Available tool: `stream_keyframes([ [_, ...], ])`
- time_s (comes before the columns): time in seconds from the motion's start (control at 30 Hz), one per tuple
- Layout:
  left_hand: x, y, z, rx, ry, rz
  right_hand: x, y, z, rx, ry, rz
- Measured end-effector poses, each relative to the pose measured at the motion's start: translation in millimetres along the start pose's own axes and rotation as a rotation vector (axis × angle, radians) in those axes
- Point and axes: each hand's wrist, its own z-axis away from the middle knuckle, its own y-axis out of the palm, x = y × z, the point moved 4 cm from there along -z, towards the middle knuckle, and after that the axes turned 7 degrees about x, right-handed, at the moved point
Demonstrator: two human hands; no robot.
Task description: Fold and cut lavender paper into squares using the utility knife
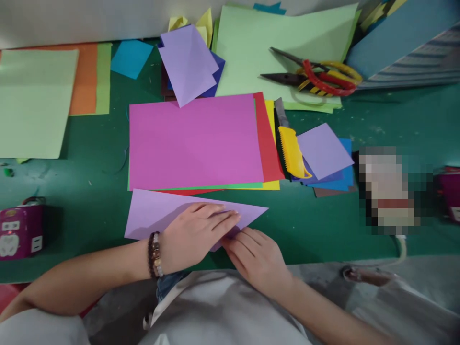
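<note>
A lavender sheet of paper [151, 211] lies at the front of the green table, folded to a long point at its right end. My left hand [196, 235] rests flat on the sheet, fingers stretched to the right. Close against it, my right hand [260, 258] has its fingers curled at the paper's lower edge, where a small folded part shows under the fingertips. The hands hide the middle of the fold. Just beyond lies a stack topped by a magenta sheet [194, 141], with red, yellow and green edges showing.
A yellow-handled utility knife [291, 151] lies right of the stack beside lavender and blue squares [325, 151]. Scissors and pliers [323, 79] rest on pale green sheets [244, 43]. Purple power sockets [21, 232] stand left. A blurred device [388, 187] with a cable lies right.
</note>
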Motion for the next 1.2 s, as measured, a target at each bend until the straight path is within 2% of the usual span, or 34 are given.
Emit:
stream_keyframes([
  [0.23, 0, -1.1, -1, -0.019, 0.01, -0.015, 22, 11, -1, 0.02, -0.073, -0.021],
  [0.37, 1, 1.8, 0, -0.035, 0.001, -0.039, 15, -1, 2, -0.01, -0.048, -0.11],
  [0.43, 0, 3.7, 0, -0.046, 0.006, -0.048, -6, -14, 7, -0.076, 0.07, -0.128],
  [0.53, -2, 7.1, -1, -0.054, 0.015, -0.071, -55, -35, 22, -0.207, 0.451, 0.02],
  [0.6, -3, 9.6, -2, -0.052, 0.008, -0.093, -78, -43, 29, -0.245, 0.588, 0.055],
  [0.7, -3, 12.1, -4, -0.048, 0.008, -0.109, -90, -42, 26, -0.196, 0.581, 0.062],
  [0.97, -2, 11.2, -4, -0.039, 0.019, -0.142, -86, -40, 12, -0.152, 0.576, 0.019],
  [1.2, -2, 12.1, -4, -0.059, 0.024, -0.149, -81, -40, 10, -0.148, 0.444, 0.077],
])
